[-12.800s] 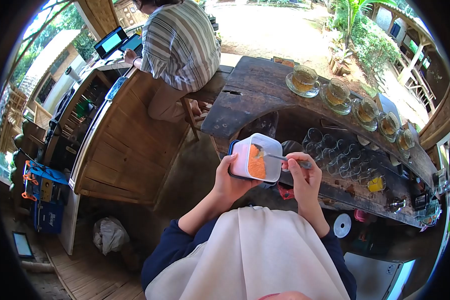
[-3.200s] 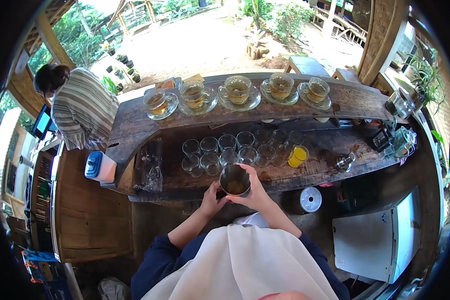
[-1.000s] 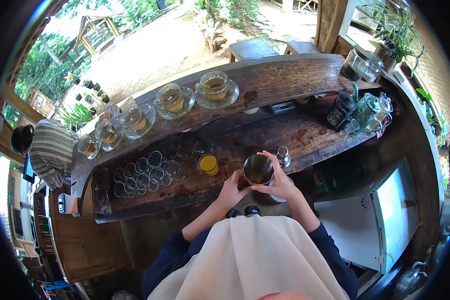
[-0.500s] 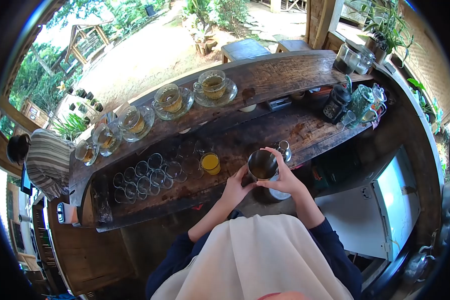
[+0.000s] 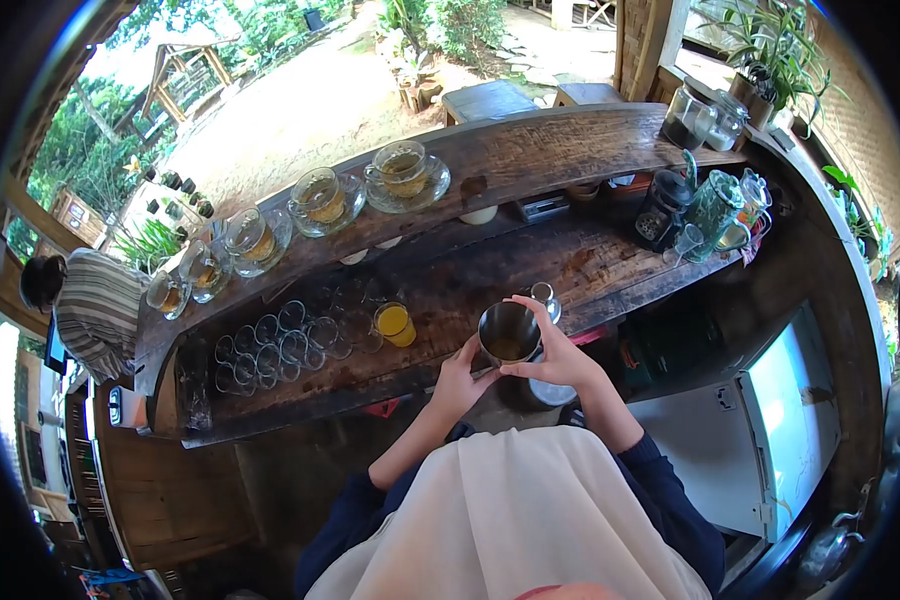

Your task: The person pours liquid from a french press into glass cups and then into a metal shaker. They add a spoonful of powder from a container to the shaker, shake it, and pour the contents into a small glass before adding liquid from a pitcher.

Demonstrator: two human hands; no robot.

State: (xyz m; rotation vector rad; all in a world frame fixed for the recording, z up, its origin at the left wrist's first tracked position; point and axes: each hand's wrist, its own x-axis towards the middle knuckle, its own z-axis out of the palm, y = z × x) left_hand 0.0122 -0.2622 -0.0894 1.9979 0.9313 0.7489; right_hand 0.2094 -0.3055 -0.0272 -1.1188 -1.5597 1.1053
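A metal cup [image 5: 509, 333] with some liquid in its bottom is held between both my hands. My left hand [image 5: 460, 382] wraps its lower left side, and my right hand [image 5: 553, 350] grips its right side with fingers along the rim. Behind my right hand stands a small metal vessel [image 5: 543, 294]. Below the cup, a round light-coloured container [image 5: 551, 392] is partly hidden by my right hand. To the left, a glass of orange-yellow drink [image 5: 396, 325] stands on the lower counter.
Several empty glasses [image 5: 268, 350] stand on the lower counter [image 5: 610, 262] at left. Filled glass cups on saucers [image 5: 403, 175] line the upper ledge. A black French press [image 5: 662, 208] and glass pitchers [image 5: 715, 212] are at right. A person in a striped top [image 5: 100, 305] is far left.
The view has shifted slightly, so the counter items appear further left. Both my hands still hold the metal cup, which shows slightly more to the left.
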